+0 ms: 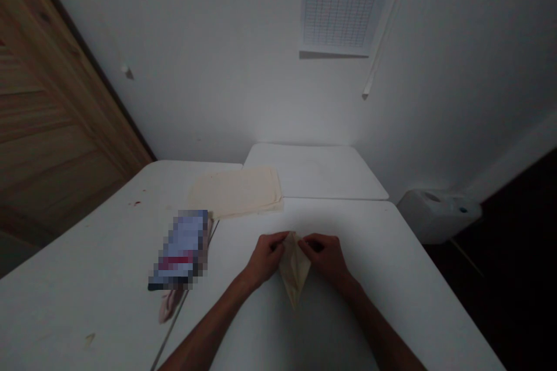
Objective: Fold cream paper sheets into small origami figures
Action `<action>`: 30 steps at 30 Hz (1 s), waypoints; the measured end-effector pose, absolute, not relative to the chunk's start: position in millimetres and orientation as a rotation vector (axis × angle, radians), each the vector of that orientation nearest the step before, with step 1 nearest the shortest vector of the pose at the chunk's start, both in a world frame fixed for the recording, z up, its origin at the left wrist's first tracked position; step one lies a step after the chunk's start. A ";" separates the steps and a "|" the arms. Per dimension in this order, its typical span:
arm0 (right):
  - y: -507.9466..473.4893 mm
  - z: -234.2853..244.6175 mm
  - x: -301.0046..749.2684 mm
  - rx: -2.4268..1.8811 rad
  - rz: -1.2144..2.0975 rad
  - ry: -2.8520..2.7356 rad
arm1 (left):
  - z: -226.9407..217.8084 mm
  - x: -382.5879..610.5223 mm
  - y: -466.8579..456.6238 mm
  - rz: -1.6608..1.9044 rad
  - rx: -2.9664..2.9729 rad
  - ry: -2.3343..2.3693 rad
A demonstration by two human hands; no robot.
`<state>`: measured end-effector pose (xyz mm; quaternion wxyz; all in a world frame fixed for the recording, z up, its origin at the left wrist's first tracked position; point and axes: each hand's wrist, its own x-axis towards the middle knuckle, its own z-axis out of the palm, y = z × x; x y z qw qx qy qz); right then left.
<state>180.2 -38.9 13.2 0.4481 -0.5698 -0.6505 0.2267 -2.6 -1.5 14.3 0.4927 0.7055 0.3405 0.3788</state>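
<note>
A small cream-coloured cloth [295, 269], folded to a pointed shape, lies on the white table [374, 278] in front of me. My left hand [266, 256] pinches its upper left edge with curled fingers. My right hand [325, 254] grips its upper right edge, fingers closed. The cloth's point faces toward me between my wrists.
A stack of folded cream cloths [237, 191] lies farther back on the table. A blurred flat object [180, 249] rests to the left over something pink [167, 304]. A second white table [315, 171] stands against the wall, a wooden door [47, 127] at left, a white container [437, 211] at right.
</note>
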 end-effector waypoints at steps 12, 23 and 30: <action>-37.0 12.9 181.6 -1.397 0.605 -1.596 | 11.1 -4.0 -0.1 0.907 1.803 0.856; -37.5 12.5 181.5 -1.400 0.580 -1.605 | 10.6 -0.9 -2.6 0.882 1.792 0.949; -37.4 12.1 181.8 -1.406 0.541 -1.631 | 15.8 0.8 -4.3 0.905 1.801 0.952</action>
